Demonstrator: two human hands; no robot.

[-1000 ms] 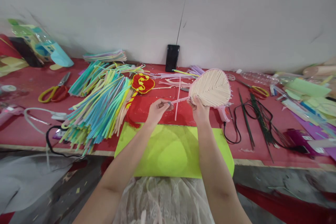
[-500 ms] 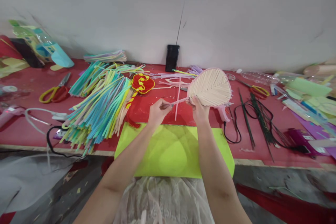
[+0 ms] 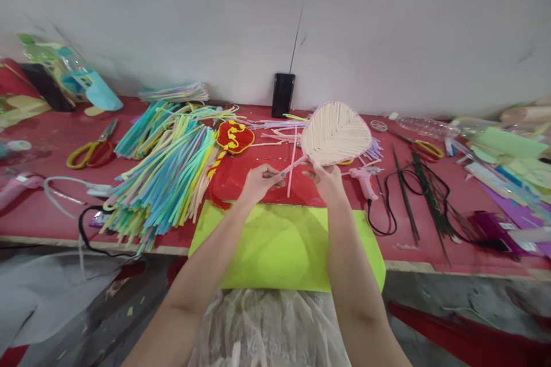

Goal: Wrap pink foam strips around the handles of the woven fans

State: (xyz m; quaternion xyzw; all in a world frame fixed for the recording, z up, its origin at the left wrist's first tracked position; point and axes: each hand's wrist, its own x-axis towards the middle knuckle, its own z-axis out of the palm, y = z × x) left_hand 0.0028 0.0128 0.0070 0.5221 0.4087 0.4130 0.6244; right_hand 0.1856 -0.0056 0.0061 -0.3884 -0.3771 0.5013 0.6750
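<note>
A cream leaf-shaped fan (image 3: 336, 135) with a pink rim is held up above the red table (image 3: 51, 206). My right hand (image 3: 328, 179) is closed on the fan's lower edge. My left hand (image 3: 259, 179) pinches the pink stick (image 3: 293, 165) that runs from the fan's base toward it. A second thin pink stick stands crosswise behind that one. A yellow-green sheet (image 3: 284, 249) lies under both forearms at the table's front edge.
A big heap of pastel strips (image 3: 166, 175) and a red-and-yellow ornament (image 3: 233, 136) lie left. Scissors (image 3: 90, 150) sit further left. A pink glue gun (image 3: 365, 179), black cord, dark wires (image 3: 424, 195), other scissors (image 3: 424, 149) and paper lie right. A phone (image 3: 283, 94) leans on the wall.
The fan has been tilted up and shifted a little left, uncovering the pink glue gun. Both hands stay on the fan and its stick.
</note>
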